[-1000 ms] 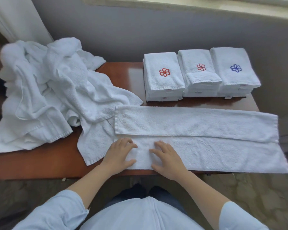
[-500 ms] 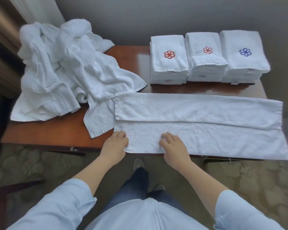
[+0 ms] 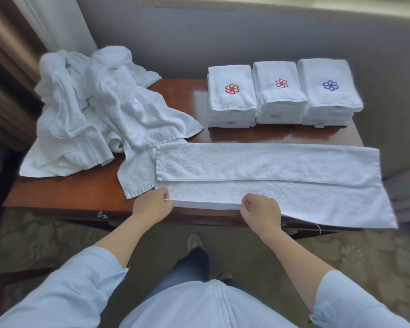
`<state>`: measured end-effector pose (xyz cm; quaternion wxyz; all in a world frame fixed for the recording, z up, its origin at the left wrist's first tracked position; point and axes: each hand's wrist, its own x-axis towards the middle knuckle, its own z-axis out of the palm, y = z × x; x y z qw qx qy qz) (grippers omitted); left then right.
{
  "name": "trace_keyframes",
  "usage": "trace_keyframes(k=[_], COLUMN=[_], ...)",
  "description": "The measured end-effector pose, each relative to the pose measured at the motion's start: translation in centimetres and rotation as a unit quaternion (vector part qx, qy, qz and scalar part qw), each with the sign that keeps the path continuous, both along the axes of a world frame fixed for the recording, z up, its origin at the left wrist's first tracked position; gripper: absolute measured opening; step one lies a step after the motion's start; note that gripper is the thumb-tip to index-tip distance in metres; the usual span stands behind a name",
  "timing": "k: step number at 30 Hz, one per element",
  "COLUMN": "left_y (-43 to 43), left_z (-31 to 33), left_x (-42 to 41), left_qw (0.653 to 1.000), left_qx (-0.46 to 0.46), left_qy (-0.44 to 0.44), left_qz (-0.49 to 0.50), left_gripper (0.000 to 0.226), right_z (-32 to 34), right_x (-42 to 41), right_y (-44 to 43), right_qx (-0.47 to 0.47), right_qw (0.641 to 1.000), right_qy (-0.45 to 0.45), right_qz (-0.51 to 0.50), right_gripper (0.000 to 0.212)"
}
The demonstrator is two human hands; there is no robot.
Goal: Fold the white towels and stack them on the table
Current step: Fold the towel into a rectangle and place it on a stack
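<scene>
Head: towel (image 3: 282, 197) edge now in hands (image 3: 152, 205) (image 3: 260, 213)

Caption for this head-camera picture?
A left hand and right hand pinch the near edge of the towel; folded stacks stand behind.

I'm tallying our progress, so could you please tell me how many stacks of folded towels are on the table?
3, side by side at the table's far right: the red-flowered left stack, the red-flowered middle stack, the blue-flowered right stack. None looks hidden.
</scene>
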<state>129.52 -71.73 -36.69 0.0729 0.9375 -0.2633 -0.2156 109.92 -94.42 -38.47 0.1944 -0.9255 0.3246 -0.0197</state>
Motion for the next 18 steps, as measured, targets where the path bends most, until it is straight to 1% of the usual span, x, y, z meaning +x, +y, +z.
trace_keyframes(k=[2, 4, 8, 11, 13, 15, 18], left_y=[-1.0, -2.0, -4.0, -5.8, -6.8, -7.7, -8.9], left_z=[0.7, 1.4, 2.3, 2.2, 1.8, 1.2, -0.1], left_x=[0.8, 1.7, 4.2, 6.7, 8.4, 10.1, 12.3], left_qw=[0.999, 0.998, 0.992, 0.989, 0.989, 0.989, 0.987], left_qx=[-0.020, -0.043, -0.072, -0.091, -0.091, -0.082, -0.033], left_qy=[-0.014, -0.040, -0.076, -0.085, -0.097, -0.113, -0.152], left_qz=[0.024, 0.037, 0.064, 0.082, 0.070, 0.044, -0.029], left_gripper=[0.008, 0.008, 0.009, 0.010, 0.010, 0.010, 0.008], right_z=[0.9, 1.7, 2.6, 2.6, 2.1, 1.5, -0.2], right_x=[0.9, 2.3, 5.6, 8.2, 9.8, 11.2, 12.9], right_y=[-0.5, -1.2, -3.0, -4.6, -5.5, -6.3, -7.3], right_qx=[0.014, 0.003, -0.018, -0.026, -0.027, -0.023, -0.013], right_qw=[0.995, 0.988, 0.981, 0.981, 0.983, 0.985, 0.993], right_qy=[-0.072, -0.125, -0.156, -0.150, -0.134, -0.110, -0.027], right_qz=[-0.063, -0.091, -0.113, -0.123, -0.125, -0.128, -0.115], right_gripper=[0.012, 0.015, 0.018, 0.018, 0.018, 0.020, 0.024])
